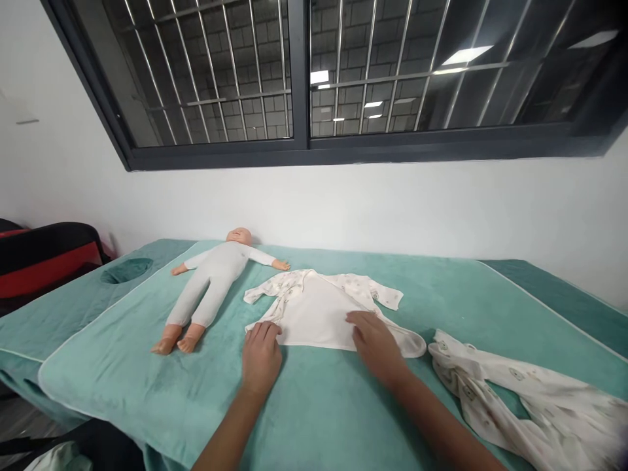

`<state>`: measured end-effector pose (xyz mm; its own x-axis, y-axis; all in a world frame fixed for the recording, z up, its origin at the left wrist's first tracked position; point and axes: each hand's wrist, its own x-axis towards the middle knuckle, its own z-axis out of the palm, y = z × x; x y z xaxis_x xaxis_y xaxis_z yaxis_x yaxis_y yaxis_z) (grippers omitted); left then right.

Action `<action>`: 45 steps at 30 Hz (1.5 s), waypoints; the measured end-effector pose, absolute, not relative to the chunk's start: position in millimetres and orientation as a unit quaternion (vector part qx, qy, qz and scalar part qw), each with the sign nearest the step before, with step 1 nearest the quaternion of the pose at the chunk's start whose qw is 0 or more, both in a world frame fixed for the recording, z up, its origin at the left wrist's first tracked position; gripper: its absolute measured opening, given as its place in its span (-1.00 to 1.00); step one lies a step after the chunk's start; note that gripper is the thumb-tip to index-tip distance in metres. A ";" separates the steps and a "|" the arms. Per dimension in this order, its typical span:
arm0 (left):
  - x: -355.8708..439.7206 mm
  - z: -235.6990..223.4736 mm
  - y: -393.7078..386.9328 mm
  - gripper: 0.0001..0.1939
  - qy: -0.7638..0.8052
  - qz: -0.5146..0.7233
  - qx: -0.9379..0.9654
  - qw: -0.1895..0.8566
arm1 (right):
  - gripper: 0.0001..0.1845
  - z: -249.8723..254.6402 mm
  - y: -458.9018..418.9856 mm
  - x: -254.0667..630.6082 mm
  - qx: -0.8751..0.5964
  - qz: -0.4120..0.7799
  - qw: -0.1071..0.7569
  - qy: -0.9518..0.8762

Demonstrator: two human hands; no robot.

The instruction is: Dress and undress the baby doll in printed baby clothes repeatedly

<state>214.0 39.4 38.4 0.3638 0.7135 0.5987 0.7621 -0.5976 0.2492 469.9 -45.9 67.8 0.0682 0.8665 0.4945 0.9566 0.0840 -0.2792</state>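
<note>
A white baby garment [318,306] lies spread out on the teal bed cover [324,405], its inside facing up and its sleeves out to both sides. My left hand [261,356] rests flat on the cover at the garment's near left corner, fingers touching its hem. My right hand [375,343] lies flat on the garment's near right part, fingers stretched forward. A baby doll [210,281] in a pale grey suit lies on its back to the left of the garment, arms out.
A second white printed garment [520,392] lies crumpled at the right. The bed has a face hole [126,270] at the left end. A white wall and a barred window stand behind. A red and black bag [44,258] sits far left.
</note>
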 end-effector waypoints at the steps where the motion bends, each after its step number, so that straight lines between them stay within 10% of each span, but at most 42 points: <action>1: 213.4 38.0 39.5 -0.68 -0.448 -0.361 -0.818 0.027 | -0.63 67.5 -30.8 459.4 -0.685 -0.056 0.270 -0.674; 8: 196.9 41.8 68.2 -0.74 -0.571 -0.527 -0.622 -0.097 | -0.42 55.2 57.1 424.7 -0.718 0.003 0.169 -0.676; 18: 189.9 69.3 132.7 -0.51 -0.576 -0.432 -0.609 -0.333 | -0.33 38.5 62.3 430.4 -0.713 -0.019 0.146 -0.686; 33: 184.8 42.9 184.7 -0.57 -0.528 -0.545 -0.639 -0.127 | -0.44 44.7 62.9 420.4 -0.675 -0.053 0.179 -0.713; 45: 195.1 52.9 177.4 -0.64 -0.597 -0.330 -0.725 -0.096 | -0.44 51.9 107.5 398.9 -0.674 -0.009 0.083 -0.734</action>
<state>195.1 177.4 52.9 0.0698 0.9291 0.3631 0.8018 -0.2688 0.5337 398.9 107.5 51.9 -0.0770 0.9879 0.1345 0.9909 0.0908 -0.0991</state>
